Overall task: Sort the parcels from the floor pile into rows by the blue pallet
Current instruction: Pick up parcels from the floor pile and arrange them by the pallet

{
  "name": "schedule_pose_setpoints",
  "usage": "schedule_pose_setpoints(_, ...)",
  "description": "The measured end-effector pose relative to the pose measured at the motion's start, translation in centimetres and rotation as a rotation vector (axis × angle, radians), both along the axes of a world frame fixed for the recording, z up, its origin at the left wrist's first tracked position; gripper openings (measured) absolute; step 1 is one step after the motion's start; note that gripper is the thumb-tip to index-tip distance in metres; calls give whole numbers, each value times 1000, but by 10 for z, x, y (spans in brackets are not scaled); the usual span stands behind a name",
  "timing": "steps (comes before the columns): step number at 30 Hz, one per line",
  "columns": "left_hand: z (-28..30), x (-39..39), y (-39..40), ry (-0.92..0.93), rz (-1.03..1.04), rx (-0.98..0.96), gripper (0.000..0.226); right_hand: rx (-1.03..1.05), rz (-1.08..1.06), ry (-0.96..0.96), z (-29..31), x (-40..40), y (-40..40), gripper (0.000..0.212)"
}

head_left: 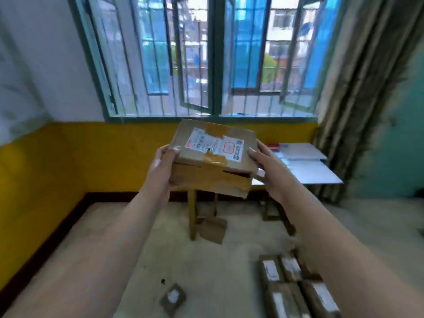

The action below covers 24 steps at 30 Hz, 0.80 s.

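Parcel (212, 157), a brown cardboard box with a white shipping label and strips of brown tape on its top face, is held up in the air at about chest height in front of the barred window (206, 56), between both hands. The left hand (164, 165) takes a grip on the box's left end, thumb on the top edge and fingers curled underneath. The right hand (269, 169) lies against the right end with its fingers fairly straight, pressing the side rather than wrapping it. The box tilts slightly, its near flap sagging open along the lower front edge.

Behind and below the box stands a wooden stool (195, 216), with a flat piece of cardboard (212, 229) leaning at its leg. To the right, a surface (307, 166) against the curtain (358, 92) carries white sheets.

On the floor (206, 260), at lower right, several labelled parcels (296, 288) lie touching side by side in rows. One small parcel (173, 298) lies alone, well apart to their left.
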<state>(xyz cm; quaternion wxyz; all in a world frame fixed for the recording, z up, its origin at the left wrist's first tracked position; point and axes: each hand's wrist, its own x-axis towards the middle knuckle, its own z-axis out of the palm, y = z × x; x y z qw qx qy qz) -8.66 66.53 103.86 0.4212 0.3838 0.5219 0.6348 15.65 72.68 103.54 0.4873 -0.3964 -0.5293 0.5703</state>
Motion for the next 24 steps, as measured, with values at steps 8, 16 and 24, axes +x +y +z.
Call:
schedule_pose_setpoints(8,-68,182,-84,-119,-264,-145,38,-294,-157,-18,-56,183,-155,41)
schedule_pose_setpoints(16,-110,323,-123,29,-517,-312,36,-310,-324,87,-113,337,-211,35)
schedule_pose_setpoints(24,-116,528,-92,37,-657,-365,41,-313,-386,125,-127,550,-189,42)
